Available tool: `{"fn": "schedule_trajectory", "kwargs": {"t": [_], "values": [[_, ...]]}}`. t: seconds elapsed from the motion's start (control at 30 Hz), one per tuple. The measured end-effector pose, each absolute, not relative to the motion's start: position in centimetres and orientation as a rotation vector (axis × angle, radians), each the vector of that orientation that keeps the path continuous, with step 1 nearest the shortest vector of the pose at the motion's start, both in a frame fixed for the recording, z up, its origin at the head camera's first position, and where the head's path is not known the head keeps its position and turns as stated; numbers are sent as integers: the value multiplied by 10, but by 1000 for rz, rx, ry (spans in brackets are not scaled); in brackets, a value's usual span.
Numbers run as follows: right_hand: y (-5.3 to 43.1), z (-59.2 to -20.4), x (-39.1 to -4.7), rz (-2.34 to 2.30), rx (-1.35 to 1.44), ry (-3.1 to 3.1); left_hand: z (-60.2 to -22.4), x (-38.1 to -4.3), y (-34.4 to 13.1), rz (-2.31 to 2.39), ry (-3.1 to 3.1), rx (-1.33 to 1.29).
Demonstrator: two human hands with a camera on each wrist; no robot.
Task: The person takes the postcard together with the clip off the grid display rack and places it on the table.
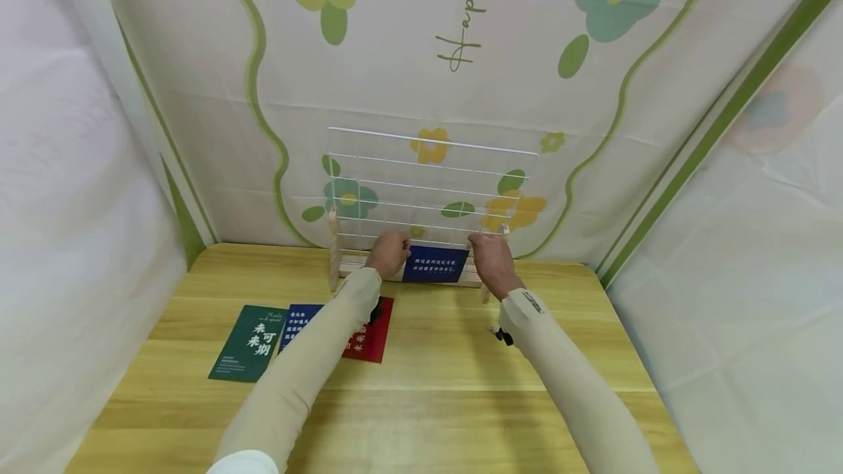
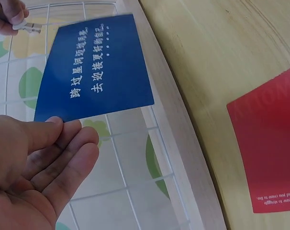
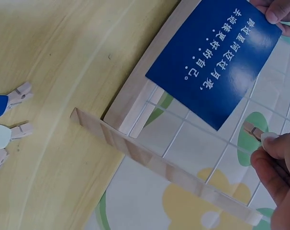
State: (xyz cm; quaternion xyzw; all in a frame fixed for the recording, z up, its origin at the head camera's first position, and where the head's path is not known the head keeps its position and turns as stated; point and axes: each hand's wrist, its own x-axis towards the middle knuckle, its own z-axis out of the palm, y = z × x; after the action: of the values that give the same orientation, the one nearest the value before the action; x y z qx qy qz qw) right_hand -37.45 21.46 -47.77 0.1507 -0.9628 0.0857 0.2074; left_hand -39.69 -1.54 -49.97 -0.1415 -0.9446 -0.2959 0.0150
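A blue card (image 1: pixel 435 266) with white lettering stands against the lower part of a white wire grid rack (image 1: pixel 433 141). My left hand (image 2: pixel 37 158) pinches one corner of the card (image 2: pixel 97 67) between thumb and fingers. On the card's other side, my right hand (image 3: pixel 281 165) pinches a small wooden clothespin (image 3: pixel 252 130) with a pale decoration mostly hidden by the fingers. The clothespin is in front of the wires, apart from the card. The rack's wooden base (image 2: pixel 176 110) runs along the card's lower edge.
On the wooden table (image 1: pixel 461 415) lie a green card (image 1: pixel 244 346), another blue card (image 1: pixel 301 319) and a red card (image 1: pixel 378 335), partly behind my left arm. Heart-decorated clothespins (image 3: pixel 20 94) lie to the right. A patterned cloth (image 1: pixel 395 86) hangs behind the rack.
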Motion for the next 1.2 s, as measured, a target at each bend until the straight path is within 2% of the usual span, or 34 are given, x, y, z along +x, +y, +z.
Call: {"fn": "schedule_trajectory", "kwargs": {"t": [0.6, 1.2], "values": [[238, -479, -346, 331, 366, -2692, -484, -370, -28, -948, -2997, -396], [272, -496, -320, 330, 314, -2703, -502, -346, -36, -1135, -2940, -384]]}}
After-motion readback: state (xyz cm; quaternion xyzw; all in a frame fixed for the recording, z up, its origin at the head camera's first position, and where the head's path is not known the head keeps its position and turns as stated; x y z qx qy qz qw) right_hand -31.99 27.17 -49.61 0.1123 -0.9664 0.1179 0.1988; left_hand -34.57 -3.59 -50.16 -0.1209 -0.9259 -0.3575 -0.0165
